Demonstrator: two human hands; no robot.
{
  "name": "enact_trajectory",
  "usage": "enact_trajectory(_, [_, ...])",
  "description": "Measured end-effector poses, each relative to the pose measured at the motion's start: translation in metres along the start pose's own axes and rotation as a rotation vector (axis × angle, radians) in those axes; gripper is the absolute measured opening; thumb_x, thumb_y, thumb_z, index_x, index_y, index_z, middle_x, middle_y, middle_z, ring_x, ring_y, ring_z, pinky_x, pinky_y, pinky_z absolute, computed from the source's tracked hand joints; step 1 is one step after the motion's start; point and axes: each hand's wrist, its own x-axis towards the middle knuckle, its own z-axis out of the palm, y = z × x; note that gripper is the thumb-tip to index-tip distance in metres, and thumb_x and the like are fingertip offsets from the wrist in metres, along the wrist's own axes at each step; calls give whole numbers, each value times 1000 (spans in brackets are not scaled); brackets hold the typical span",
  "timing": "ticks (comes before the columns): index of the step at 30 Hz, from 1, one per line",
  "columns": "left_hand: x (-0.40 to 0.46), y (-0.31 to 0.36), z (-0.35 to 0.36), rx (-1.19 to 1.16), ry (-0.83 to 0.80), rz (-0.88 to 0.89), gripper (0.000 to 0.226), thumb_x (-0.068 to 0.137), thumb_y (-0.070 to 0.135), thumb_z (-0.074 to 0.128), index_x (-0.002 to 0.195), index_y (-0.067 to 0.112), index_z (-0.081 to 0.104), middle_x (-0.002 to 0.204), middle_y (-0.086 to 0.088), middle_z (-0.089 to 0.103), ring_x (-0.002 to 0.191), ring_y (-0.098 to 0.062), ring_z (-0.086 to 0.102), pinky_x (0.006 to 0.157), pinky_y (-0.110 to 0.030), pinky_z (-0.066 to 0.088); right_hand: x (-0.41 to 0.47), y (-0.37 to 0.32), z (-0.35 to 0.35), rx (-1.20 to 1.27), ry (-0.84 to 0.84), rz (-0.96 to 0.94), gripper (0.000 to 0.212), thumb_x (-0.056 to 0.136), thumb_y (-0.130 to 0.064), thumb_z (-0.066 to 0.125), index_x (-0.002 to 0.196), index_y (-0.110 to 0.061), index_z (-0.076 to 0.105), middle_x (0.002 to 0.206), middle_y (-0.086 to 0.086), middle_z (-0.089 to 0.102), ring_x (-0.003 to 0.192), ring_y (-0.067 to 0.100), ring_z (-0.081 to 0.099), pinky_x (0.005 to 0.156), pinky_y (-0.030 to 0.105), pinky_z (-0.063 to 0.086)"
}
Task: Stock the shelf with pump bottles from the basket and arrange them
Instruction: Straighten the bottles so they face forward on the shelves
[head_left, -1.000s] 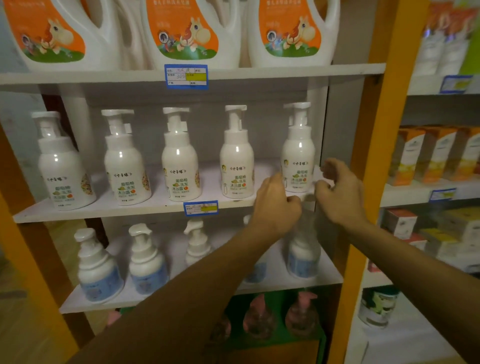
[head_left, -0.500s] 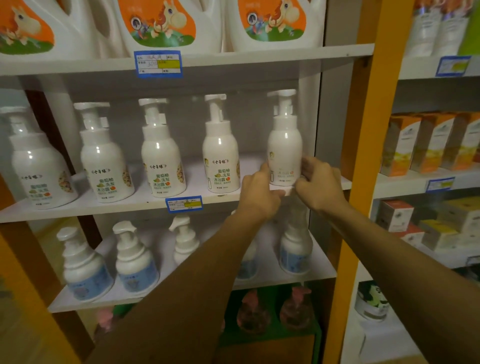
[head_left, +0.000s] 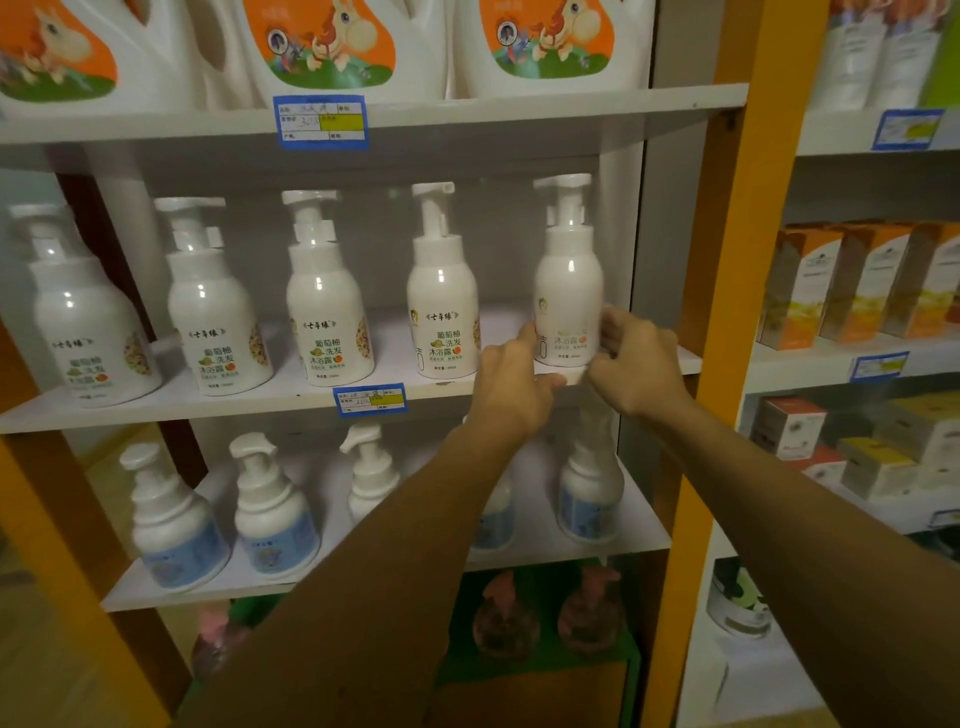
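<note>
step: squaring label forward, likely | left hand (head_left: 511, 384): fingers curled on pump bottle (head_left: 568, 291) base | right hand (head_left: 636, 366): gripping opposite side | bottle: between both hands, upright at shelf (head_left: 218, 402) edge

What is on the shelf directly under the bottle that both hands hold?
Under the bottle, a blue-labelled pump bottle stands on the lower shelf; the right hand covers its pump head.

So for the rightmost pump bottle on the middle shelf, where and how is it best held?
Grip the rightmost pump bottle low on its wide round body, from the front, one hand per side, as the left hand and right hand do. It stands upright near the shelf edge; the pump head is narrow.
</note>
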Motion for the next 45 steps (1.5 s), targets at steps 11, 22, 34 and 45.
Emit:
enact_trajectory(11, [-1,2,-3,70,-36,47,55,86,16,64,135,11,40,127,-12,59,119,-29,51,104,-41,41,1,1,3,-42,-8,19,45,83,-3,66,126,-8,52,127,11,61,117,27,58,94,37,49])
enact_trajectory(22, [-69,8,-19,-48,-38,169,44,96,18,48,139,15,39,130,-8,55,120,-20,50,104,-33,41,-57,-2,15,-116,340,-54,55,88,1,54,140,-11,38,138,10,50,126,23,48,98,30,39])
enact_trajectory(34, [-142,-100,-116,101,110,10,28,94,15,50,120,12,59,114,-9,66,103,-20,60,92,-26,45,-124,-85,115,72,142,-197,30,85,2,57,113,-6,60,95,4,64,85,12,58,77,16,44])
enact_trajectory(45, [-229,-279,-206,50,122,-633,34,91,8,54,125,8,54,119,-12,63,102,-24,61,79,-28,49,-180,-102,257,53,-773,-71,54,89,-9,52,140,-17,36,137,6,50,112,12,49,91,23,40])
